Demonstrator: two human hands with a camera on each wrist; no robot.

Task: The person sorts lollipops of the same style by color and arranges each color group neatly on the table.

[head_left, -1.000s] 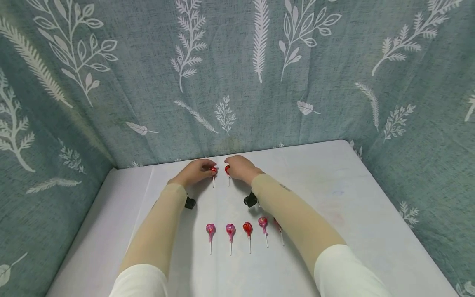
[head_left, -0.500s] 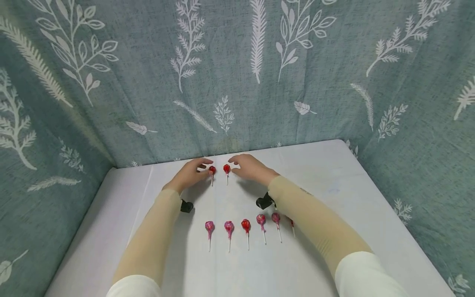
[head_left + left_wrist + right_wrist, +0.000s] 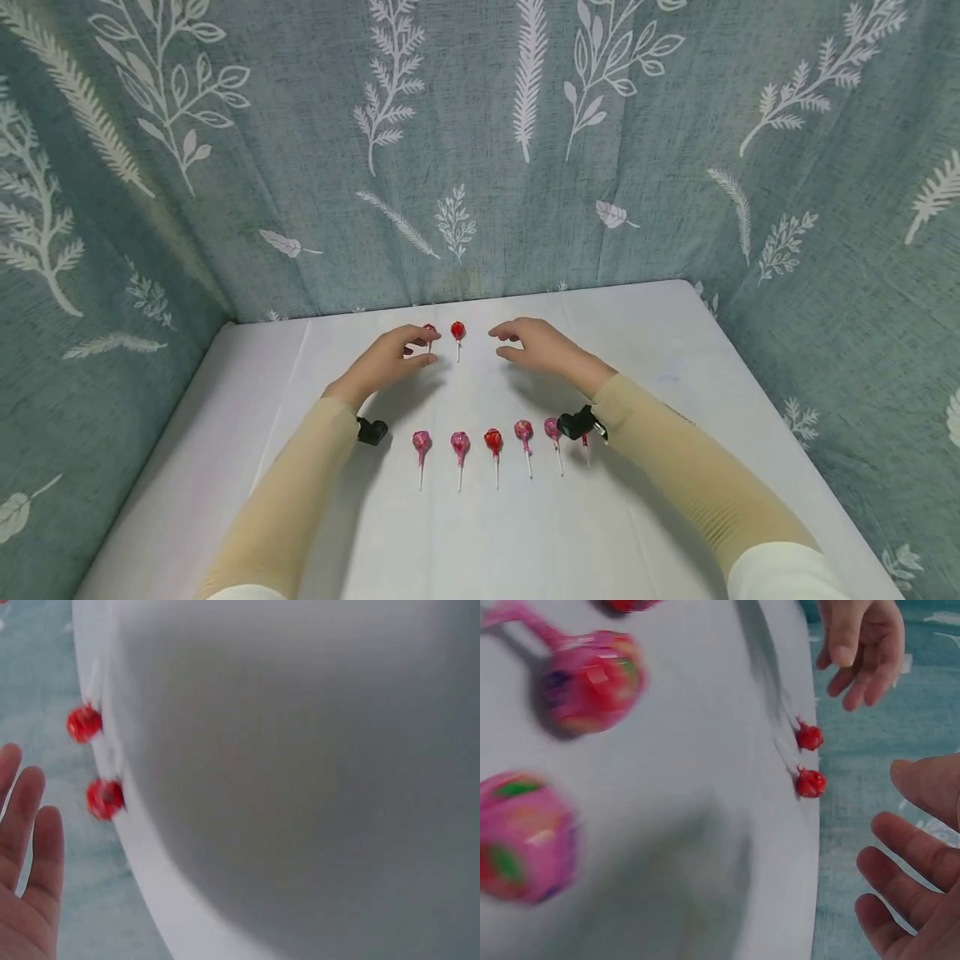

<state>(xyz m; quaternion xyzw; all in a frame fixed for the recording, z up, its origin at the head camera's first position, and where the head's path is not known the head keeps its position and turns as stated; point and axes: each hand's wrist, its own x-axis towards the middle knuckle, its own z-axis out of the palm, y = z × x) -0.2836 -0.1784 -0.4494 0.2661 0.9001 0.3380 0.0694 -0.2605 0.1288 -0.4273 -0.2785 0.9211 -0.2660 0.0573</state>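
Two red lollipops lie side by side near the table's back edge: the right one (image 3: 458, 331) in plain sight, the left one (image 3: 430, 327) partly covered by fingers in the head view. My left hand (image 3: 390, 354) hovers over the left lollipop, fingers loosely bent with nothing between them; the left wrist view shows a gap between its fingers and both red heads (image 3: 104, 799). Off to the right of the pair, my right hand (image 3: 540, 343) is in the air, thumb and fingers apart, holding nothing. Both red lollipops (image 3: 811, 782) also appear beyond it in the right wrist view.
Nearer the person, a row of several lollipops (image 3: 460, 446), pink and red, lies on the white table (image 3: 450, 550). The right wrist camera (image 3: 576, 423) partly covers the row's right end. A green leaf-patterned curtain (image 3: 480, 150) hangs behind and beside the table.
My right hand has released the right red lollipop and moved off to the right. My left hand has let go of the left one and lifted slightly. Both lollipops stay on the table.
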